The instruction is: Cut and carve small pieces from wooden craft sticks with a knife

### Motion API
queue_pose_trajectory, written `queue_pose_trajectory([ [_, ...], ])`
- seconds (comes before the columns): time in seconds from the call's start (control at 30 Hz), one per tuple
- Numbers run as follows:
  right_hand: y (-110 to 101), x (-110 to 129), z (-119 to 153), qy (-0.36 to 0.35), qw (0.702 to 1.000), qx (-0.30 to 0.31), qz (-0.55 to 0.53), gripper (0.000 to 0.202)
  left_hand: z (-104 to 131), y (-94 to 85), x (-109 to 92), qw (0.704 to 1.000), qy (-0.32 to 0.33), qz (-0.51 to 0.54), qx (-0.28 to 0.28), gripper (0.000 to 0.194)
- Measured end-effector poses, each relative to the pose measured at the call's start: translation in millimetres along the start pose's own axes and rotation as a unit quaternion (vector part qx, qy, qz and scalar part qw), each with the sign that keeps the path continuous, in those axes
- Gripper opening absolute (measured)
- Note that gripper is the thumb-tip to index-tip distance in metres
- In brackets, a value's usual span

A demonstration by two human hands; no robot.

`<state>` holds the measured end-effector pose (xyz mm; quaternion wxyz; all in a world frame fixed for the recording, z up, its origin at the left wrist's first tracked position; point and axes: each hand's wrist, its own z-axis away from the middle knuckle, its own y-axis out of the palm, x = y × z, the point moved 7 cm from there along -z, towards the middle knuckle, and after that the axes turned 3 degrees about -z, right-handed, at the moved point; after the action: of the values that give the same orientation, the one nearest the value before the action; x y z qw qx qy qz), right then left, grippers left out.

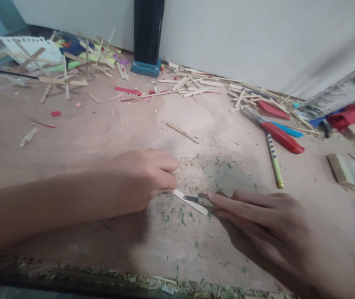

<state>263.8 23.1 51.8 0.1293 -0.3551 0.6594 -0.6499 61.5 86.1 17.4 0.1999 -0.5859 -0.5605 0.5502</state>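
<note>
My left hand [146, 178] is closed, its fingers pinching the upper left end of a pale popsicle stick [200, 207] against the wooden tabletop [80, 245]. A craft knife [207, 202] with a short metal blade is gripped in my right hand [267, 220]. Its blade lies on the stick, a little right of my left fingertips. Small green shavings [182, 220] are scattered on the board around the stick. Beyond my hands rests another popsicle stick [182, 133] with a narrow slot in it.
Red-and-blue-handled scissors [282, 137] and a green pencil [274, 162] lie to the right, near a wood block [341, 170]. Loose sticks [193, 85] pile along the wall. Star-shaped stick assemblies [65, 81] stand at back left, beside a black post [148, 33].
</note>
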Motion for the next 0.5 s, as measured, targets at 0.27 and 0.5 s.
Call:
queue_pose_trajectory([
  [0.27,14,-2,14,0.009,1.000,-0.022,0.012,0.040,2,2.6,4,1.000,-0.001,0.007,-0.002,0.032],
  [0.5,18,-8,14,-0.003,1.000,-0.029,0.005,0.037,2,1.9,1,1.000,0.006,0.001,-0.009,0.036],
])
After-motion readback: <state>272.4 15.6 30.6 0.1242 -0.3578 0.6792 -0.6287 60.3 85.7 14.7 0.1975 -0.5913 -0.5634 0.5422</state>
